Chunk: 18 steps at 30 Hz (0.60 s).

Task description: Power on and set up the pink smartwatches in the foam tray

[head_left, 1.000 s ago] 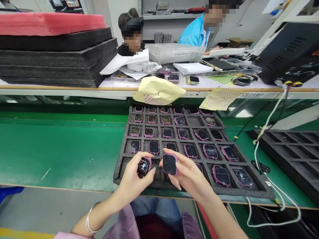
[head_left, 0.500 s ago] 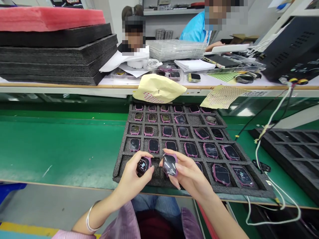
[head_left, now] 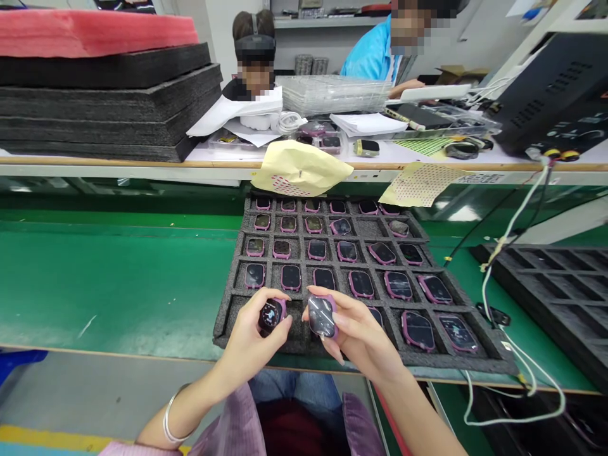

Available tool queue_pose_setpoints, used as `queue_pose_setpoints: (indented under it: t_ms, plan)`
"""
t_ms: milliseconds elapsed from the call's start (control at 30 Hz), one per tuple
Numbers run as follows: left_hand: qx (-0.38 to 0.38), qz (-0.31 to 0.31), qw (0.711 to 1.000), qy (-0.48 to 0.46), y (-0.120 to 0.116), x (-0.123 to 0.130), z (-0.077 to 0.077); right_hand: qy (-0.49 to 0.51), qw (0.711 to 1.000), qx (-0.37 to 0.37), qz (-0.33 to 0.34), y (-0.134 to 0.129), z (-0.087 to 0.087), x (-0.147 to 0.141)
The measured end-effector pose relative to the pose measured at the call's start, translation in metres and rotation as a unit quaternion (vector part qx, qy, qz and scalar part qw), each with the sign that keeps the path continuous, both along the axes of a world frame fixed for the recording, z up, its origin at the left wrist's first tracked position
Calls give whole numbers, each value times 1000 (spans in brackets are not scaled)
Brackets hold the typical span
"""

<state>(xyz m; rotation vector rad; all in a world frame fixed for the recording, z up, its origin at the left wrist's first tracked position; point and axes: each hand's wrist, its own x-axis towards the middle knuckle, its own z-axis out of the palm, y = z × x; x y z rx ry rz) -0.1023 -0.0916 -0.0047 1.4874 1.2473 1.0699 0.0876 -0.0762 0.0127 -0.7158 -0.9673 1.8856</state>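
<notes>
Between the thumb and fingers of my left hand (head_left: 254, 329) is a purple-cased smartwatch body (head_left: 272, 315) with a lit dial on its screen. My right hand (head_left: 356, 326) grips a second purple smartwatch body (head_left: 322, 316), whose dark, glossy screen reflects the light. Both are strapless and held just above the front row of a dark foam tray (head_left: 223, 323). Rows of similar purple smartwatch bodies lie in the tray's compartments, among them one with a lit screen (head_left: 456, 334) at the front right. My hands partly hide the front compartments.
A second foam tray (head_left: 546, 278) and a white cable (head_left: 510, 221) are on the right. On the shelf stand stacked black foam trays (head_left: 109, 104), clear plastic trays (head_left: 332, 95) and a black device (head_left: 555, 95). Two people are behind the shelf. Yellow sheets (head_left: 301, 168) hang from its edge.
The view has shifted slightly. Both hands keep hold of their smartwatches in nearly the same place; the right one looks tilted a little, with the reflection on its screen changed.
</notes>
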Motion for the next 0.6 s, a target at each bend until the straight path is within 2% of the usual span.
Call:
queue_pose_setpoints:
  t_ms: [300,467,600]
  plan:
    - [-1,-20,1000,11,2,-2,5,-19,1000,11,12,0,-3,0]
    - [0,5,1000,-1,1,-2,4,-14,999,22,20,0,-3,1]
    - [-6,-8,1000,1,2,-3,5,-11,1000,13,15,-1,-4,1]
